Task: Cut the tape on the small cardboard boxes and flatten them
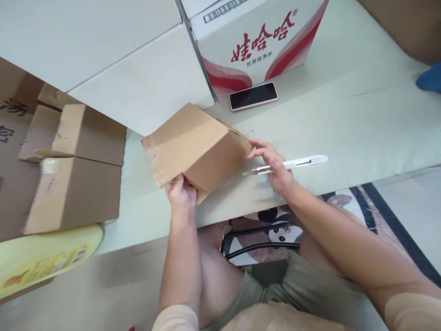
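Observation:
A small brown cardboard box (210,156) is tilted above the pale tabletop, with a flap at its right end. My left hand (182,192) is closed on the box's lower near edge, the thumb on the outside and the other fingers partly hidden. In my right hand (275,168) lies a slim white utility knife (303,162), held across the palm. Its narrow metal-looking tip points left, toward the box. The outstretched fingers of that hand reach the flap at the box's right end.
A phone (253,96) lies before a white and red carton (258,46). White boxes (148,78) stand at the back left. Opened brown cartons (79,184) and a yellow container (51,257) are at left. A blue object (430,79) sits at the right edge.

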A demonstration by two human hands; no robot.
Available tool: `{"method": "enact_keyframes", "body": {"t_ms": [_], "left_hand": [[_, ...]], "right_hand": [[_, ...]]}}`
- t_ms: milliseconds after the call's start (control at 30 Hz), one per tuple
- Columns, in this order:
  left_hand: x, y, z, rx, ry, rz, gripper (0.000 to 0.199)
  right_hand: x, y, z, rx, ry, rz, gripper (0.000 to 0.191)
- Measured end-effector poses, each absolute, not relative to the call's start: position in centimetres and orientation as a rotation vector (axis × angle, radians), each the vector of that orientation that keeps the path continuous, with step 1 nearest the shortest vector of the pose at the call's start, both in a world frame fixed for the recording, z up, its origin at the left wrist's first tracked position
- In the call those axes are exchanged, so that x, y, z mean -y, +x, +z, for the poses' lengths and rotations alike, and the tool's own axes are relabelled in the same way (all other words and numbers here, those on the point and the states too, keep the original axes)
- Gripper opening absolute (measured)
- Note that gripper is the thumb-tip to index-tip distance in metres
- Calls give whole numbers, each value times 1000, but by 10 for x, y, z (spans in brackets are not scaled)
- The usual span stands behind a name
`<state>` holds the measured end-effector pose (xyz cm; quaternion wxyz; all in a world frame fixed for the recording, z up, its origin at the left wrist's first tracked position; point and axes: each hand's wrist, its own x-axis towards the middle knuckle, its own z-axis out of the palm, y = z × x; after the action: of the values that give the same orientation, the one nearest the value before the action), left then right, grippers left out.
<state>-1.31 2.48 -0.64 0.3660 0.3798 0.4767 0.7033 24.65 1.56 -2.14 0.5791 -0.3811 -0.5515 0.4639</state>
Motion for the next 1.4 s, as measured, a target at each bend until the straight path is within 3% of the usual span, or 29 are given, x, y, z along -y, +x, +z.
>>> {"method": "enact_keyframes", "body": {"t_ms": [200,367,667,833,967,1100,1400], "left_hand": [[-18,-15,-9,-1221,887,1694,63],[-16,-6,4,-1156,784,1899,56],[-16,-4,27,-972,887,1771,32],[-15,6,20,-1049,872,1759,54],[-14,13,18,-1080,811,1712,53],[-15,14,20,-1062,814,1675,53],[-17,8,12,-1185,915,1588,78]], "right_hand": [[-11,250,-24,1640,-881,1041,64],[-9,255,-21,1772,-951,1051,67],[-7,257,-4,1603,-778,1120,62],[-3,261,-6,1776,-716,1177,49],[-9,261,-11,1842,-665,1381,46],[-15,260,-10,1580,-609,1532,48],[-14,256,-8,1262,-643,1514,47]]}}
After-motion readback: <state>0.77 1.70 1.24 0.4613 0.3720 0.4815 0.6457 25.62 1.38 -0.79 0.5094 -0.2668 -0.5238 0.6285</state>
